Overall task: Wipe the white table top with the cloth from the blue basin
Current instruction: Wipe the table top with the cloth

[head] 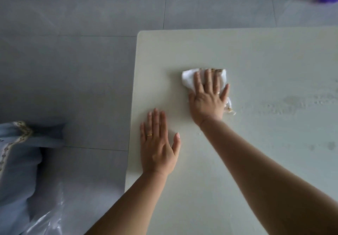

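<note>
The right hand [207, 97] presses straight-fingered on a crumpled white cloth [188, 78] on the white table top [256, 55]. The left hand [157, 146] lies flat nearby.

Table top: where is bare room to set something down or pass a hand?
The table top is bare between the cloth and the far edge, and right of the right hand, though wet streaks lie there. Crowded near the left edge: the left hand lies flat, the right hand presses the cloth.
</note>
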A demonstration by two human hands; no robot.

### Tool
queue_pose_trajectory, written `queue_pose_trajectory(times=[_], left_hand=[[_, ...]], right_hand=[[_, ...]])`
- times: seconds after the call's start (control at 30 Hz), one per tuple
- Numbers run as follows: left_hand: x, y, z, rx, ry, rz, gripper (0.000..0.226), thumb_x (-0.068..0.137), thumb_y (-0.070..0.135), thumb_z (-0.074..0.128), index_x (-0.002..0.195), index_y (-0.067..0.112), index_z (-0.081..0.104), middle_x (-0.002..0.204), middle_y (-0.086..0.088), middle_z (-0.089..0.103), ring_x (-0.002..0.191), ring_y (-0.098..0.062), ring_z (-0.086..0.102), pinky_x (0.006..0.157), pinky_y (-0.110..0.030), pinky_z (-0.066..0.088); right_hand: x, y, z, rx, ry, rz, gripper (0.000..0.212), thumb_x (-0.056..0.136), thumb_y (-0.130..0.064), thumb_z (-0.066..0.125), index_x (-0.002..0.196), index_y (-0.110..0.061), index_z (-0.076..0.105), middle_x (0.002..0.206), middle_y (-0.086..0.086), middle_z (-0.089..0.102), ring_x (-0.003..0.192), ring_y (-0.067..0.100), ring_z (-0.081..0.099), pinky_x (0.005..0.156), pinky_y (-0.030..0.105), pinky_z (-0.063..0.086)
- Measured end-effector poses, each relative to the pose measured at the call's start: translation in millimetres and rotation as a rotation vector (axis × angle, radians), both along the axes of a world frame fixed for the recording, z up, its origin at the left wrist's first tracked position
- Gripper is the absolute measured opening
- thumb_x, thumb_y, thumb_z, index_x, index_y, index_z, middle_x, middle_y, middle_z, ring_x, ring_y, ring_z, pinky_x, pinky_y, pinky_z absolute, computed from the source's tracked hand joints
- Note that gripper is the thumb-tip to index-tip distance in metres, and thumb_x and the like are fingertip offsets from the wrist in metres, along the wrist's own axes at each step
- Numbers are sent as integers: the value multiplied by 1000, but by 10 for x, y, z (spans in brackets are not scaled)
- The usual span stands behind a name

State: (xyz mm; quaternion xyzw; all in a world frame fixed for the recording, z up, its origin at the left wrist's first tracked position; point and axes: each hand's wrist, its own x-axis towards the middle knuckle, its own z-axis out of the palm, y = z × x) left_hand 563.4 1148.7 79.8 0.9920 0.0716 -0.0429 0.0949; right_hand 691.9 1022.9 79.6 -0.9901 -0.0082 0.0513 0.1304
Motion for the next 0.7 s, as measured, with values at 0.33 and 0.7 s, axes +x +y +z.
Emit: queue_pose_trajectory(times=[0.33, 0.7], left_hand=[[-16, 19, -26, 12, -13, -13, 70, 91, 47, 27, 150, 9, 19, 158, -9, 14, 146, -25, 11, 118, -45, 9], [-104, 30, 58, -19, 10, -26, 72, 94, 50, 28, 148, 4, 19, 157, -13, 13, 146, -29, 12, 119, -46, 8]], right_hand=[[-286, -430, -28, -37, -30, 148, 56, 97, -41, 30, 149, -35, 11, 159, -3, 7, 146, 17, 0, 115, 51, -7], [-981, -224, 93, 11, 45, 296, 58, 97, -43, 31, 149, -35, 5, 159, -7, -2, 146, 16, -10, 114, 44, -13]])
